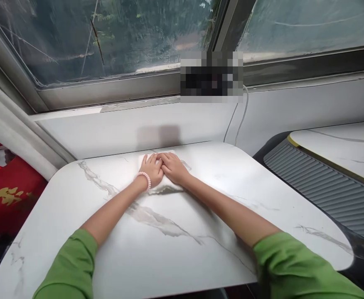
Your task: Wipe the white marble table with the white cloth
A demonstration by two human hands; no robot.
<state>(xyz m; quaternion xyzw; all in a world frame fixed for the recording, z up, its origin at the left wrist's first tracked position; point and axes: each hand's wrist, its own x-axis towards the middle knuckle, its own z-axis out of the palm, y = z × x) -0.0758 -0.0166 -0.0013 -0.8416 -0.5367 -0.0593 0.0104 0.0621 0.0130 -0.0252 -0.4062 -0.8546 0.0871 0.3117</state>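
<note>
Both arms, in green sleeves, reach across a white marble-patterned table (pixel 200 232). My left hand (pixel 152 169), with a pink coiled band on its wrist, lies flat with fingers stretched out on a white folded cloth or paper (pixel 169 187) near the table's far edge. My right hand (pixel 173 167) lies flat beside it on the same white piece, the fingertips of the two hands touching. The white piece blends with the tabletop, and most of it is hidden under the hands.
A white wall and a window sill (pixel 122 104) run behind the table. A white cable (pixel 241 120) hangs down the wall at the right. A second marble table (pixel 340 149) with a ribbed grey side stands at the right. Red fabric (pixel 7 195) lies at the left.
</note>
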